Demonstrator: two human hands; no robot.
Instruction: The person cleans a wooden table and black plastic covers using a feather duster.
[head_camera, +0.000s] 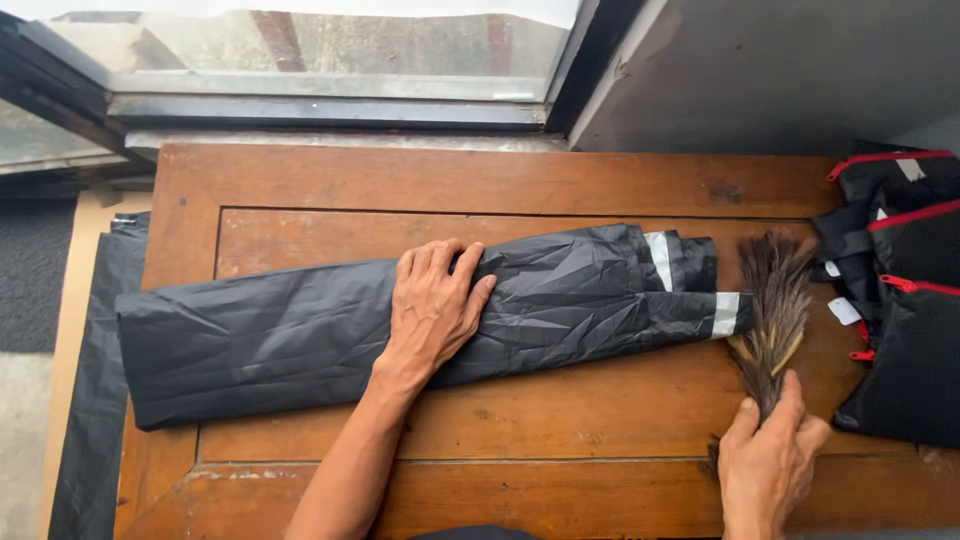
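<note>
Wooden counter (520, 180) under the window, frame centre. Folded black raincoat (300, 340), mid-frame: my left hand (432, 300) lies flat and open, pinning its folds. Black bag (905, 300), right edge. Feather duster (775, 300), lower right: my right hand (772, 450) is clamped around its handle.

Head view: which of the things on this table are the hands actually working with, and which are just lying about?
In hand:
- folded black garment, pressed flat by the left hand
- feather duster, held by the right hand, its plumes at the garment's striped end

Lying about:
- black bags with red zips, right edge of the wooden table
- black plastic sheet hanging off the left side
</note>
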